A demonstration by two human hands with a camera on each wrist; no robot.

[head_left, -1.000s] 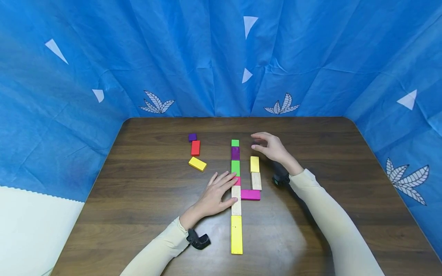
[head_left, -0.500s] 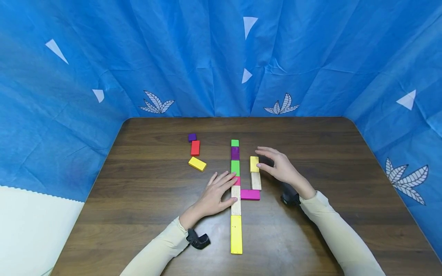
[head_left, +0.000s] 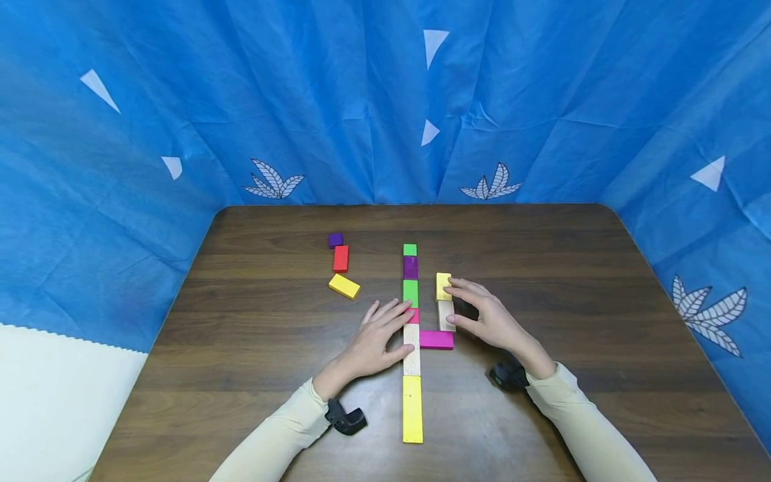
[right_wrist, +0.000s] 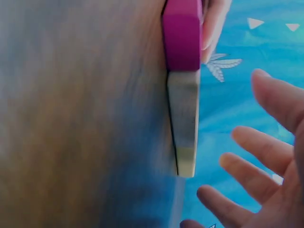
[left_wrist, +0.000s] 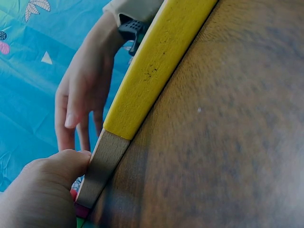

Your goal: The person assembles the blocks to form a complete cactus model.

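A straight row of wooden blocks runs up the table: a long yellow block point(head_left: 412, 410), a plain wood block point(head_left: 412, 363), a pink block point(head_left: 414, 316), a green block point(head_left: 410, 292), a purple block point(head_left: 410, 268) and a small green one. Across this row lie the spread fingers of my left hand point(head_left: 375, 345), its thumb touching the plain block. From the row's right side a magenta block point(head_left: 436, 340) sticks out, with a second plain block point(head_left: 444, 314) and a short yellow block point(head_left: 442, 286) lined up beyond it. My right hand point(head_left: 492, 320), fingers apart, overlaps these two from the right.
Left of the row lie a loose yellow block point(head_left: 345, 286), a red block point(head_left: 340, 258) and a small dark purple block point(head_left: 335, 240). The wooden table point(head_left: 560, 254) is bordered by a blue curtain point(head_left: 373, 100) at the back and sides.
My right hand has come down toward me, from beyond the short yellow block to beside it and the plain block. The left hand and the blocks have stayed put.
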